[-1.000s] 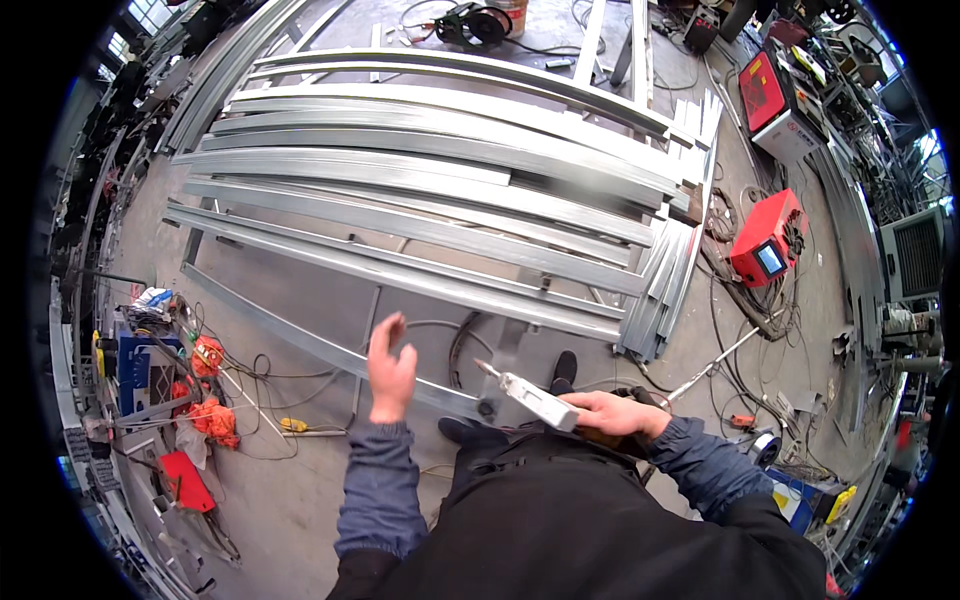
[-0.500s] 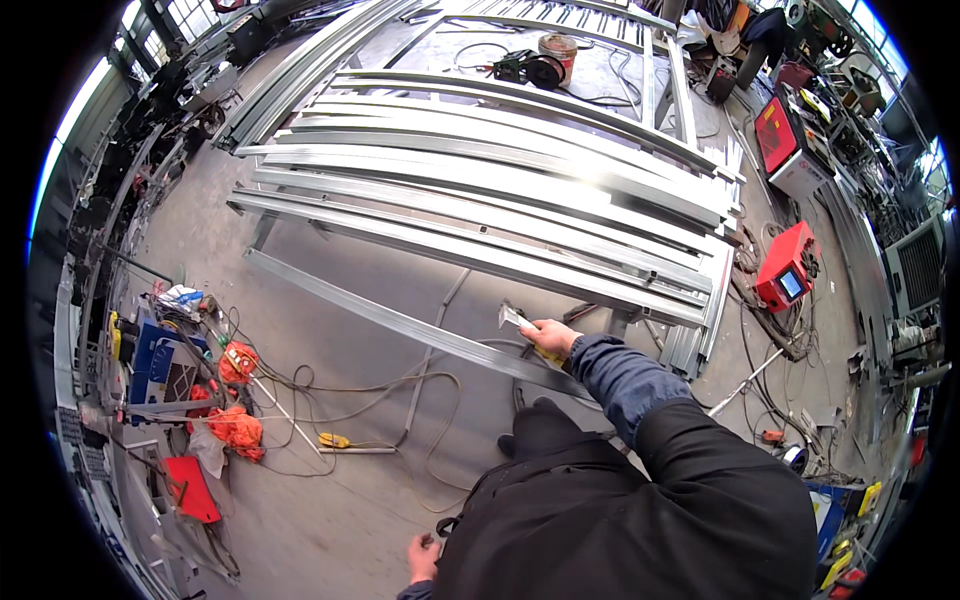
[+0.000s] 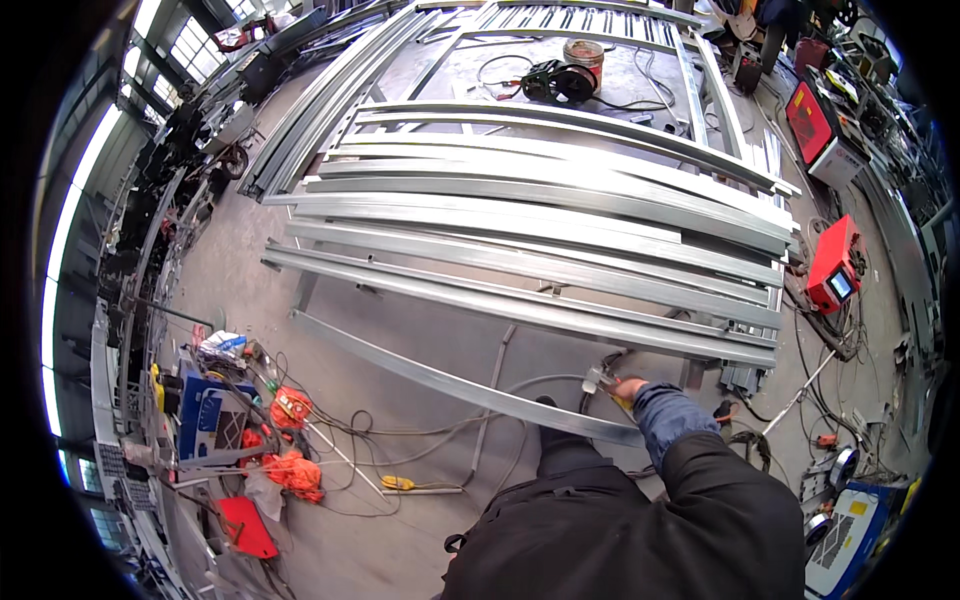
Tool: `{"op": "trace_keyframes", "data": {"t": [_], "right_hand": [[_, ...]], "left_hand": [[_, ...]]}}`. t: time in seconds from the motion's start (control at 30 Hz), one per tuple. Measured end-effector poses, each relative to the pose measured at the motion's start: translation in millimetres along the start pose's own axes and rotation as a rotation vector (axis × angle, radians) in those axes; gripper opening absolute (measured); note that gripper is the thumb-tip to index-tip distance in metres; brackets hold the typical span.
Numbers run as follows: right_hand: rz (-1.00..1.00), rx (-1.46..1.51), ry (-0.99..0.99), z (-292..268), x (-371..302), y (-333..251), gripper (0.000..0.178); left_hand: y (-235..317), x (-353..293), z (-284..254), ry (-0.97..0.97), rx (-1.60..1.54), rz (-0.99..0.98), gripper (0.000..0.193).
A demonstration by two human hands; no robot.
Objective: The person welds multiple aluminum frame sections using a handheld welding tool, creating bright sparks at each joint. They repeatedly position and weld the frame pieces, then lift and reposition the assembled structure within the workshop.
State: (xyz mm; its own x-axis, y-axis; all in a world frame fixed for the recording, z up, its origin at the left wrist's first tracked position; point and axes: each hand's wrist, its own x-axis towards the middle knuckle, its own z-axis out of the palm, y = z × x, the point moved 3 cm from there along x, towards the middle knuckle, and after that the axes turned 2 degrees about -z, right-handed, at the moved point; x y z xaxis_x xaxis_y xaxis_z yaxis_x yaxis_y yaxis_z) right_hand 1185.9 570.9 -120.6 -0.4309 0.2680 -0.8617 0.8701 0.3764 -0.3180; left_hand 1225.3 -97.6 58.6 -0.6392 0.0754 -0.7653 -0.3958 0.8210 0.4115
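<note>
My right hand point(image 3: 628, 390) is closed around a small tool with a silvery, blocky end point(image 3: 597, 379) and a yellow part below it; its exact kind is unclear. It is low, past the right end of a single long metal profile point(image 3: 440, 374) that lies apart from the others. Just beyond the hand, several long silvery metal profiles point(image 3: 540, 212) lie side by side across a metal frame, the nearest one running above my hand. My left hand is out of the picture.
Cables point(image 3: 365, 430) trail over the floor at left, near orange bundles point(image 3: 295, 477) and a blue machine point(image 3: 212, 420). A red machine with a screen point(image 3: 834, 264) stands at right. Beyond the profiles are a black cable reel point(image 3: 558, 83) and a bucket point(image 3: 584, 62).
My right hand, still holding the tool, has shifted rightward and lower in the picture. My left hand has dropped out of sight. The whole view has swung, moving the surroundings right and down.
</note>
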Motion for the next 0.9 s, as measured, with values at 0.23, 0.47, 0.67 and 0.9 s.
{"op": "trace_keyframes", "data": {"t": [0.23, 0.47, 0.67, 0.9], "right_hand": [[-0.073, -0.244, -0.273, 22, 48, 34, 0.062], [0.124, -0.308, -0.005, 37, 34, 52, 0.039], [0.349, -0.356, 0.149, 21, -23, 25, 0.038], [0.333, -0.467, 0.335, 32, -88, 38, 0.032]], "left_hand": [[163, 142, -135, 0.061, 0.18, 0.246, 0.041], [450, 214, -133, 0.068, 0.476, 0.921, 0.054], [619, 255, -57, -0.01, 0.867, 1.4, 0.086], [666, 313, 12, -0.155, 1.163, 1.513, 0.1]]}}
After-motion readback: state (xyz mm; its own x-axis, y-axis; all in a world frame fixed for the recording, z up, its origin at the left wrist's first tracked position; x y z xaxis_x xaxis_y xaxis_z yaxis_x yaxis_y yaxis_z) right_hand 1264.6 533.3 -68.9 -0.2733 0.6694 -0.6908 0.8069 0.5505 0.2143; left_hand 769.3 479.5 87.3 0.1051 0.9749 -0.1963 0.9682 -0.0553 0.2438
